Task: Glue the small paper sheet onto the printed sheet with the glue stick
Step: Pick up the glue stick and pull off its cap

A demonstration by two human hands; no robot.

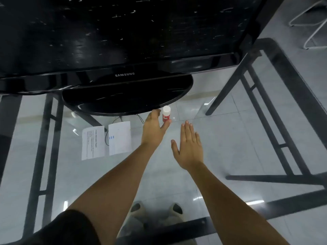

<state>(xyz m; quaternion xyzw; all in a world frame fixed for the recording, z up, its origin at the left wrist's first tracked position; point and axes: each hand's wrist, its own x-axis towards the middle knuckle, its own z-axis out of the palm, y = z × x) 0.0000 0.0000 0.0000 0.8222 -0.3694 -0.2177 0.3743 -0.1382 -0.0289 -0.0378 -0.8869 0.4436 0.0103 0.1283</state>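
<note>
The glue stick (166, 114) stands upright on the glass table (230, 138), capped in white, its red label too small to read, just in front of the monitor base (127, 98). The left hand (153, 129) reaches it, thumb touching the lower body and fingers curled behind; whether the grip has closed cannot be told. The right hand (189, 147) is flat and open with fingers extended, holding nothing, near the stick. To the left lie two sheets side by side: the printed sheet (93, 142), text illegible, and the small paper sheet (120, 137), faint blue marks. The monitor (123, 32) is cut off at the top edge. Shoes (157, 211) show blurred through the glass.
</note>
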